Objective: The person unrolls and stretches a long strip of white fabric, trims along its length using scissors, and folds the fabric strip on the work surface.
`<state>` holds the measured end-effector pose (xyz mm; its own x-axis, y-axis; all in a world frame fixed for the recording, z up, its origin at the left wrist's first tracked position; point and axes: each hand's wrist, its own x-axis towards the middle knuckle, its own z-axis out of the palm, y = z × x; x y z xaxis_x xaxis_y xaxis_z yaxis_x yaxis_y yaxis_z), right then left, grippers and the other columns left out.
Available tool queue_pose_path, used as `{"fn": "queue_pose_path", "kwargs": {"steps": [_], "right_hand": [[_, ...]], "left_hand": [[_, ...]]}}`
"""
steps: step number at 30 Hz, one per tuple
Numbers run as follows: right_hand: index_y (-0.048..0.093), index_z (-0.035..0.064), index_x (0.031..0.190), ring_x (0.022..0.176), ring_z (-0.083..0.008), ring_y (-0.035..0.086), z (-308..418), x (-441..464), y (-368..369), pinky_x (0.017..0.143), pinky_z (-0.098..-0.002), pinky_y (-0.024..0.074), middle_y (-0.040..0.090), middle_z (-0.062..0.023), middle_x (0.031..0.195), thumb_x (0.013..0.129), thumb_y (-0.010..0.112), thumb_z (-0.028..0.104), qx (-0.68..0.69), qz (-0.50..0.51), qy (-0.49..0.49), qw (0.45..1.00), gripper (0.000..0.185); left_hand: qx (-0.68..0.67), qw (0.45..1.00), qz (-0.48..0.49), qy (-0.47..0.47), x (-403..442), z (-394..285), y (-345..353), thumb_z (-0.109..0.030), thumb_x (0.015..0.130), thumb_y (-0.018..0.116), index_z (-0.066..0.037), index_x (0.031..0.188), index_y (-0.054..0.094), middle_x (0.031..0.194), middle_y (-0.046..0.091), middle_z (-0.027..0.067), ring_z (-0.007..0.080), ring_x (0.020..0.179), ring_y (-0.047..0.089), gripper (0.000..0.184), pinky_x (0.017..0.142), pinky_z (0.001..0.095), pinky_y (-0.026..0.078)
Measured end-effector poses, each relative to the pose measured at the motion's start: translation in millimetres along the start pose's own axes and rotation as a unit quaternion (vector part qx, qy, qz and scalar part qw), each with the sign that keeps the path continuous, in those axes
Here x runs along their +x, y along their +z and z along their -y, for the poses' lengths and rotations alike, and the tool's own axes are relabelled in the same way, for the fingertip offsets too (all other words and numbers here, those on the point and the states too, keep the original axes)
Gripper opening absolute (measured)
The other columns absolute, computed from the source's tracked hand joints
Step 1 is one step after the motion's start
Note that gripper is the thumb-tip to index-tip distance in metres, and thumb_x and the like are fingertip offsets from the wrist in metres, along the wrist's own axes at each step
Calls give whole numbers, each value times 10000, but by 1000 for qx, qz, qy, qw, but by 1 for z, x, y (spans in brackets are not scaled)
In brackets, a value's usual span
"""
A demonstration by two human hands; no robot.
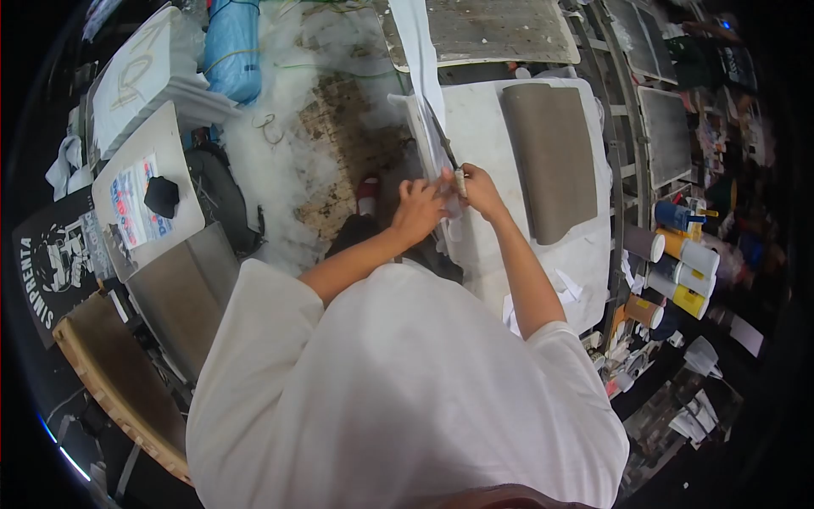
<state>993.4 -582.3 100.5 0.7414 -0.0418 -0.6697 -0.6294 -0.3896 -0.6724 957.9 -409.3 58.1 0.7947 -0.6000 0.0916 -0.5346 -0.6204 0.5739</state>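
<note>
Near the upper middle, my right hand [482, 192] is closed around the handle of scissors [443, 138], whose dark blades point up and away over a long white strip [417, 51]. The strip runs along the left edge of a white-covered table [475, 110]. Just left of the scissors, my left hand [419, 210] has its fingers bent at the edge of thin, translucent material [434, 153]. Whether those fingers pinch it is too blurred to tell. A folded grey-brown sheet [551, 161] lies on the table to the right.
White scraps [568, 291] lie at the table's near right. Beyond stands another worn board [492, 34]. Several containers [697, 257] are at the right. White fluffy material [275, 170] covers part of the floor at left, beside a blue wrapped roll [232, 51] and leaning boards [188, 293].
</note>
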Motion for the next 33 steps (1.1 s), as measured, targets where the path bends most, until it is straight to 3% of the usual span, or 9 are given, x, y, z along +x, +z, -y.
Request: {"fn": "queue_pose_path", "kwargs": {"steps": [3, 6, 14, 16, 20, 22, 25, 28, 33], "right_hand": [[536, 65, 816, 524, -97, 456, -16, 0, -8, 455, -246, 357, 485, 2, 648, 873, 619, 556, 120, 45, 6, 992, 500], [522, 90, 815, 532, -93, 441, -20, -10, -19, 473, -247, 358, 463, 16, 650, 893, 556, 595, 229, 61, -11, 971, 512], [503, 93, 822, 567, -124, 461, -19, -25, -22, 524, -263, 385, 467, -7, 661, 886, 476, 674, 206, 112, 23, 972, 585], [497, 95, 810, 568, -128, 474, -28, -39, -25, 526, -261, 388, 488, -11, 666, 878, 508, 665, 157, 110, 34, 981, 574], [493, 93, 796, 554, -128, 488, -45, -62, -13, 521, -258, 393, 508, -14, 668, 877, 532, 644, 167, 50, 32, 984, 558], [508, 52, 780, 550, -124, 504, -43, -70, 5, 519, -269, 423, 501, -32, 659, 811, 565, 709, 152, -35, 48, 987, 661], [514, 49, 775, 557, -118, 506, -33, -94, 11, 514, -268, 425, 500, -31, 659, 789, 573, 731, 191, -9, 57, 980, 685], [491, 66, 754, 516, -115, 483, -35, -108, 16, 488, -262, 407, 489, -21, 637, 833, 583, 662, 223, 18, 50, 973, 608], [483, 78, 715, 479, -121, 482, -48, -108, 17, 465, -262, 399, 469, -12, 590, 856, 578, 631, 231, 78, 30, 969, 579]], "left_hand": [[-66, 995, -73, 11, 12, 11, 0, -255, 776, 728, -110, 1082, 628, 1165, 545, 86, 272, 972, 492, 353, 887, 450, 367], [-186, 936, -240, -178, 44, 29, 7, -241, 775, 742, -14, 938, 614, 824, 576, 113, 297, 762, 544, 307, 685, 403, 444], [-94, 958, -171, -211, 84, 37, 16, -223, 739, 771, -28, 802, 675, 815, 656, 122, 305, 800, 621, 226, 741, 395, 490], [-258, 901, -142, -318, 81, 33, 7, -157, 744, 745, -16, 767, 673, 808, 669, 126, 283, 744, 639, 160, 716, 366, 502], [-399, 856, -164, -284, 72, 46, 17, -72, 796, 674, -17, 818, 627, 763, 666, 106, 204, 672, 636, 75, 610, 324, 482], [-570, 724, -134, -364, 72, 43, 11, -57, 815, 660, -9, 832, 598, 787, 638, 59, 145, 678, 588, 81, 602, 293, 455], [-614, 668, -124, -401, 75, 25, 1, -56, 815, 650, -34, 851, 585, 791, 589, 22, 109, 704, 539, 78, 604, 279, 426], [-631, 676, -15, -379, 67, 36, 3, -83, 816, 651, -63, 876, 594, 773, 565, 10, 96, 728, 525, 85, 622, 277, 412], [-639, 651, -17, -410, 56, 22, -1, -114, 831, 647, -67, 919, 601, 833, 607, 44, 122, 739, 558, 110, 651, 287, 418]]}}
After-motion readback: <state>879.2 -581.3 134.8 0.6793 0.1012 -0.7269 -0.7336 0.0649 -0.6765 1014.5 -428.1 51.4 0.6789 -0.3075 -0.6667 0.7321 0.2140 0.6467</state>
